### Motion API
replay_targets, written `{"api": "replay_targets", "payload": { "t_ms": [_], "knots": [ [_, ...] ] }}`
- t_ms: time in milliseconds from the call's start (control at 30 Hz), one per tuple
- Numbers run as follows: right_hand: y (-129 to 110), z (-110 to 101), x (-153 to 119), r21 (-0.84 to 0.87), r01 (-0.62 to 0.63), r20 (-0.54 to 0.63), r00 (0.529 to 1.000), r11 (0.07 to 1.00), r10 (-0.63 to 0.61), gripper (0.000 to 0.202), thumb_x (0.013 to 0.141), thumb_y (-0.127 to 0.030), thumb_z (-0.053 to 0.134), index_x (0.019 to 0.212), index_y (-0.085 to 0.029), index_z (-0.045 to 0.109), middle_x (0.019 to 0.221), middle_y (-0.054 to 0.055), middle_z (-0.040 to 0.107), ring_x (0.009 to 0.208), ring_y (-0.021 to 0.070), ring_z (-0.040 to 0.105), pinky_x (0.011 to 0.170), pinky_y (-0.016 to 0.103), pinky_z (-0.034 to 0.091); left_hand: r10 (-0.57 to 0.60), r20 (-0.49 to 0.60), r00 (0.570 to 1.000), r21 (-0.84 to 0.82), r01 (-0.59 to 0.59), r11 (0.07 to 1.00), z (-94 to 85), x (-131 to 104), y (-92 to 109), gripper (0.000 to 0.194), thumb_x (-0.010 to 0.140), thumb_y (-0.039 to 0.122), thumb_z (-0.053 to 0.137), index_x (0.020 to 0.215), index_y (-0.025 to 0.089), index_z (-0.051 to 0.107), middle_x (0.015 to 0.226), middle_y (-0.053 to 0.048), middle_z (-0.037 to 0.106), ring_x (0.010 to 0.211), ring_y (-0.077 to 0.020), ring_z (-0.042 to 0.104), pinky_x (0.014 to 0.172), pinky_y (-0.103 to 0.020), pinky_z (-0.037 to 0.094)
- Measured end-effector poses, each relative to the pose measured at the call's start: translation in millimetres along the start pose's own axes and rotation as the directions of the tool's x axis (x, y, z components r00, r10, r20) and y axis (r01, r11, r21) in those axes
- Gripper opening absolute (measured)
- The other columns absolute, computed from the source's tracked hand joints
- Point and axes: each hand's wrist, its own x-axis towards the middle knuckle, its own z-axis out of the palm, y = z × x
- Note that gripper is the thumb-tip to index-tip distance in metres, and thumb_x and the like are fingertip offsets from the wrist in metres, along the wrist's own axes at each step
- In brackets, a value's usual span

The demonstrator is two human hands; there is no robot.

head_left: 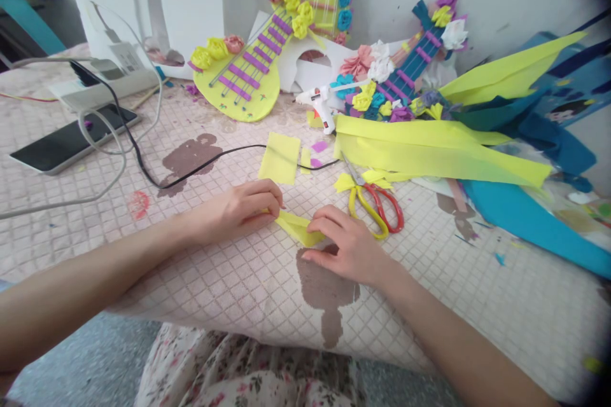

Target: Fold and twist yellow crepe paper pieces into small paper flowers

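A folded strip of yellow crepe paper (296, 227) lies low over the quilted cloth, between my two hands. My left hand (243, 208) pinches its left end with curled fingers. At the other end, my right hand (347, 243) has its fingers bent round the paper's edge, the thumb lying below. Just beyond the right hand rest scissors (382, 206) with one red and one yellow handle. A flat yellow paper rectangle (279, 162) lies past the left hand, with a black cord running by it.
Behind stand paper instruments decorated with paper flowers, including a yellow one (248, 86) and a blue one (405, 76). A white glue gun (322, 108) lies near long yellow paper strips (439, 149). A phone (74, 140), cables and a power strip (109, 86) occupy the left.
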Motion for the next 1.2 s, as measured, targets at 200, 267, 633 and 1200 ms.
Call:
{"api": "replay_targets", "payload": {
  "t_ms": [200, 267, 633, 1200],
  "knots": [
    [0, 1, 0, -0.104, 0.003, -0.064, 0.998, 0.995, -0.009, 0.014, 0.091, -0.018, 0.047, 0.084, -0.017, 0.059, 0.089, 0.006, 0.060, 0.077, 0.0145, 0.057, 0.067, 0.026, 0.046, 0.031, 0.036, 0.999, 0.077, -0.033, 0.996, 4.2, 1, 1, 0.004, 0.087, 0.015, 0.053, 0.091, 0.016, 0.055, 0.099, -0.007, 0.059, 0.092, -0.0155, 0.056, 0.083, -0.029, 0.047],
    [1, 0, 0, -0.113, 0.007, -0.077, 0.997, 0.994, -0.016, 0.014, 0.091, -0.018, 0.048, 0.084, -0.017, 0.060, 0.090, 0.006, 0.060, 0.078, 0.0148, 0.057, 0.067, 0.027, 0.046, 0.053, 0.005, 0.999, 0.155, -0.053, 0.987, 7.2, 2, 2, 0.007, 0.089, 0.015, 0.050, 0.086, 0.016, 0.056, 0.093, -0.006, 0.060, 0.087, -0.0149, 0.056, 0.081, -0.030, 0.045],
    [-2, -1, 2, 0.102, -0.148, 0.036, 0.989, 0.984, 0.145, 0.006, 0.087, -0.016, 0.052, 0.083, -0.020, 0.056, 0.088, 0.002, 0.058, 0.076, 0.0130, 0.055, 0.067, 0.026, 0.044, -0.164, 0.016, 0.986, 0.100, 0.161, 0.982, 8.6, -1, 4, 0.011, 0.080, 0.018, 0.062, 0.087, 0.016, 0.054, 0.085, -0.002, 0.059, 0.077, -0.0142, 0.055, 0.075, -0.029, 0.043],
    [-7, 2, 5, 0.156, -0.312, -0.001, 0.949, 0.937, 0.316, 0.010, 0.082, -0.012, 0.054, 0.078, -0.020, 0.051, 0.084, 0.001, 0.053, 0.070, 0.0129, 0.053, 0.062, 0.027, 0.042, -0.266, -0.042, 0.963, -0.031, 0.265, 0.964, 12.1, 1, 8, 0.014, 0.085, 0.018, 0.054, 0.074, 0.013, 0.061, 0.079, -0.004, 0.054, 0.063, -0.0092, 0.049, 0.058, -0.021, 0.042]
  ]
}}
